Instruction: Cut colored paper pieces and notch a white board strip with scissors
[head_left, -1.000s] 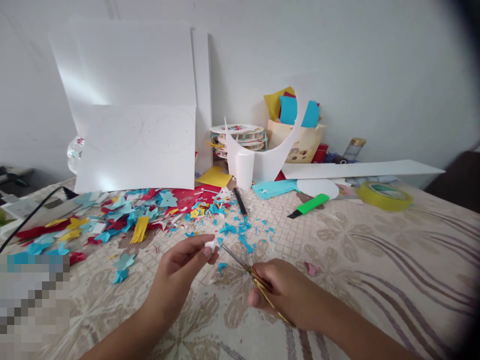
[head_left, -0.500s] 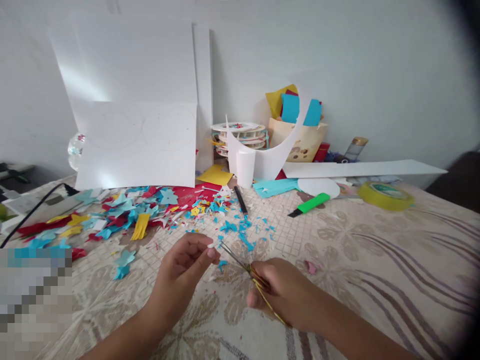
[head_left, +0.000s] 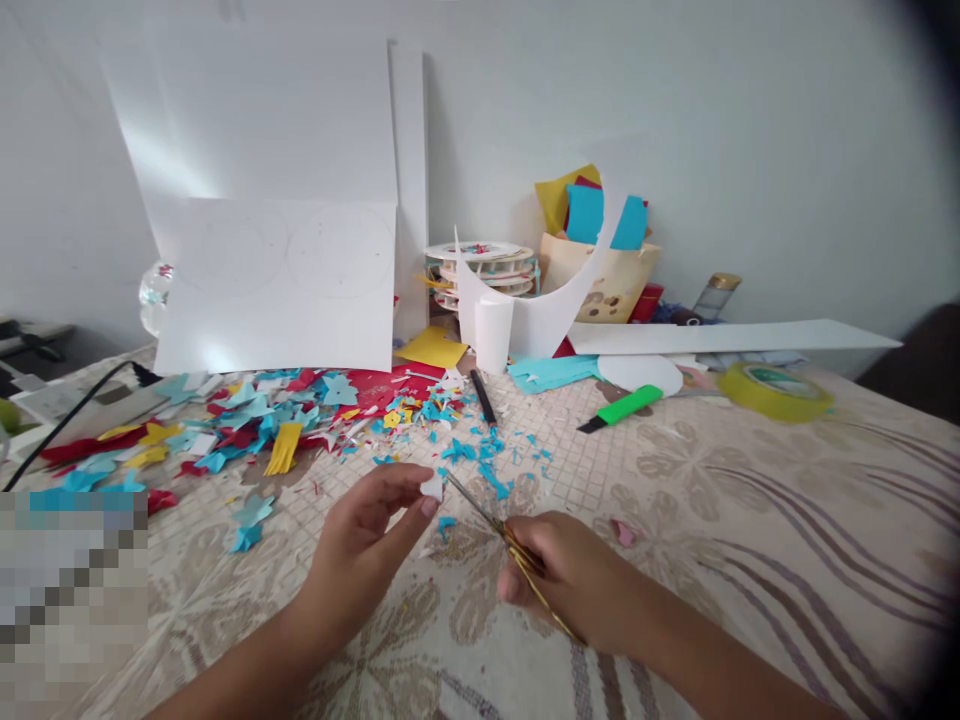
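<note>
Between thumb and fingertips, my left hand (head_left: 375,525) pinches a small white paper piece (head_left: 432,487). My right hand (head_left: 562,565) grips gold-handled scissors (head_left: 534,577), their thin metal blades pointing up and left. The blade tips are close to the right edge of the paper; whether they touch it I cannot tell. Blue paper scraps (head_left: 491,475) lie on the tablecloth just beyond both hands, and one small blue scrap (head_left: 445,527) lies between them. A pink scrap (head_left: 624,532) is to the right of my right hand.
Coloured paper stars and cuttings (head_left: 247,430) are heaped at the left. Farther back are a black pen (head_left: 483,397), a green cutter knife (head_left: 631,403), yellow tape (head_left: 776,393), a white cylinder (head_left: 493,338) and a paper-filled container (head_left: 600,280). White sheets (head_left: 277,290) lean on the wall.
The white paper piece has turned in my left fingers, so more of its face shows. Scissors and both hands keep nearly the same places; the whole view has shifted slightly.
</note>
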